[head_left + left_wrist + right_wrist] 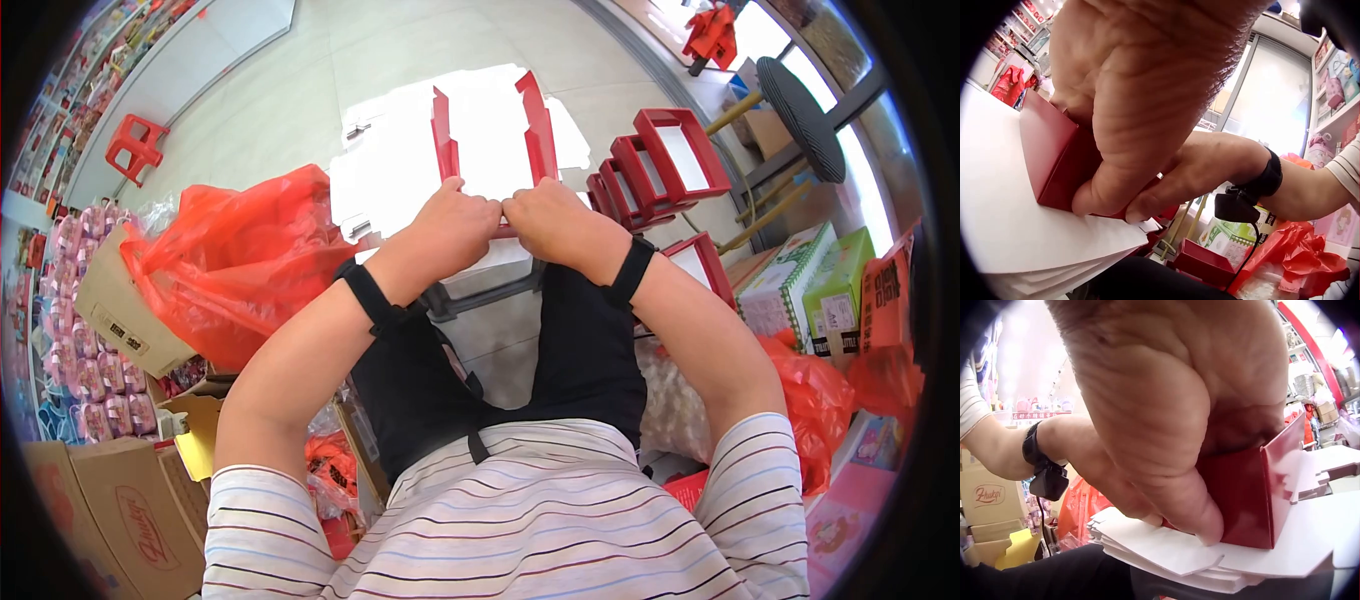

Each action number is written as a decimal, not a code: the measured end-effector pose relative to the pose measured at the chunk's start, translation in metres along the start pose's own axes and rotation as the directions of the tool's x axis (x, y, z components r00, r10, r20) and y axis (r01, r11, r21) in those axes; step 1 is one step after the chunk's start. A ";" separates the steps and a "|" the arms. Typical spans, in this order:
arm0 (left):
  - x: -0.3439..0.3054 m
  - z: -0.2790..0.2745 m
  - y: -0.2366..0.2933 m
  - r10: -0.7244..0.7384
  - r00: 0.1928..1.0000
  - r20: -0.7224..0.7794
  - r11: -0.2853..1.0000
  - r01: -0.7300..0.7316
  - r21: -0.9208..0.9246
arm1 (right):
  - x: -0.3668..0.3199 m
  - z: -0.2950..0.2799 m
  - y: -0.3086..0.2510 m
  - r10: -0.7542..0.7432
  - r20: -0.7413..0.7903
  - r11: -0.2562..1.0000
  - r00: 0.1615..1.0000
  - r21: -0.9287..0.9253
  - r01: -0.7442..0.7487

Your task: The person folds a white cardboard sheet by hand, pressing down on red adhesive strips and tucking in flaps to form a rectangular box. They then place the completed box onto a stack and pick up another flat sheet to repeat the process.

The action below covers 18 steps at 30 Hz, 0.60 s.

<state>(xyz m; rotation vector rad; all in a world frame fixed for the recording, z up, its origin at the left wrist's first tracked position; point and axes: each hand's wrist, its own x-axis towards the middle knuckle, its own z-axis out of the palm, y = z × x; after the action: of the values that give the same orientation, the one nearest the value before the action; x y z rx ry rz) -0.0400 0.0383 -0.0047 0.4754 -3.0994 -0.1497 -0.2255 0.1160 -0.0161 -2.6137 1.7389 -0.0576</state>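
A red cardboard box (540, 140) with a white inside lies on a stack of white cardboard blanks (385, 125). Its two long red walls stand up, leaning. At the near end, my left hand (450, 225) and right hand (560, 225) meet side by side and pinch the short red wall between thumbs and curled fingers. In the left wrist view, the box's corner (1054, 156) is upright, with the left thumb low against the end wall. The right wrist view shows the opposite corner (1266, 500), the right thumb pressed on its red face. The fingers behind the wall are mostly hidden.
Several folded red trays (685, 150) are stacked at the right, and one more tray (708, 262) sits lower. A dark round stool (800, 120) stands beyond them. To the left are a red plastic bag (250, 260) and cardboard cartons (130, 510).
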 end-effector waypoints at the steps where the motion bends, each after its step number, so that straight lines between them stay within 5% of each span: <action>1: 0.001 -0.001 0.000 -0.004 1.000 0.025 1.000 0.005 -0.016 | 0.001 -0.001 0.000 0.011 0.022 1.000 1.000 -0.016 -0.011; 7: 0.005 -0.002 -0.006 0.007 0.997 0.077 0.999 -0.003 -0.054 | 0.009 -0.012 -0.001 0.047 0.201 0.999 0.978 -0.016 -0.044; 12: 0.003 -0.007 -0.008 0.041 0.997 0.060 0.999 -0.039 -0.028 | 0.011 -0.013 0.000 0.031 0.204 0.999 0.979 -0.033 -0.025; 15: -0.006 -0.037 -0.017 0.032 0.993 0.116 0.969 -0.002 -0.249 | 0.006 -0.008 0.000 -0.034 0.139 0.998 0.990 -0.046 0.041; 18: -0.021 -0.051 -0.048 -0.038 0.997 -0.071 0.956 0.016 -0.292 | -0.003 -0.012 -0.005 -0.082 0.080 0.992 0.993 -0.093 0.089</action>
<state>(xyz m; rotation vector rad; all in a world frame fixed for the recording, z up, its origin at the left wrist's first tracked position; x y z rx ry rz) -0.0041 -0.0060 0.0416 0.4988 -2.9249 -0.5656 -0.2220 0.1207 -0.0042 -2.7179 1.6456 0.1276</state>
